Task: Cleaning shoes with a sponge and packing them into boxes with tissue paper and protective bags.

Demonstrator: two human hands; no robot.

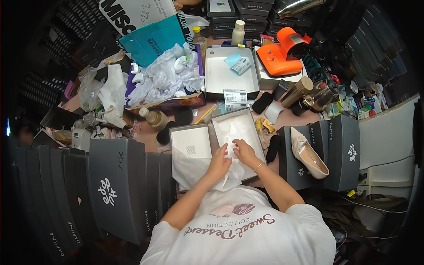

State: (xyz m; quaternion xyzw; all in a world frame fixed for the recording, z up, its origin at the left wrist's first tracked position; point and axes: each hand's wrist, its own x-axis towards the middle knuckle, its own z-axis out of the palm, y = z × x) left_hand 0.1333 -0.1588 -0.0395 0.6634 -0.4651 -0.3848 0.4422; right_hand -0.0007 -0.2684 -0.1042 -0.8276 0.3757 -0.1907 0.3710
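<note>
Both hands are over an open grey shoebox [260,148] in the middle, which has white tissue paper [238,125] inside. My left hand [219,162] is at the box's left side, fingers stretched forward, thumb apart. Across from it, my right hand [245,153] has its fingers bent over the paper, with a gap to the thumb. Neither hand visibly grips anything. More tissue spills over the near edge toward my shirt. Left of the box lies a shallow grey tray or lid [189,138] with a pale inside. A cream pointed shoe [314,162] rests on grey shoeboxes at the right.
Upright grey shoeboxes [114,190] stand along the left. A carton of crumpled white paper [170,73], a shallow box with labels [215,66] and an orange device [278,59] stand farther back. Dark oval pads [262,103], a capped bottle [154,118] and tumblers [297,92] surround the middle.
</note>
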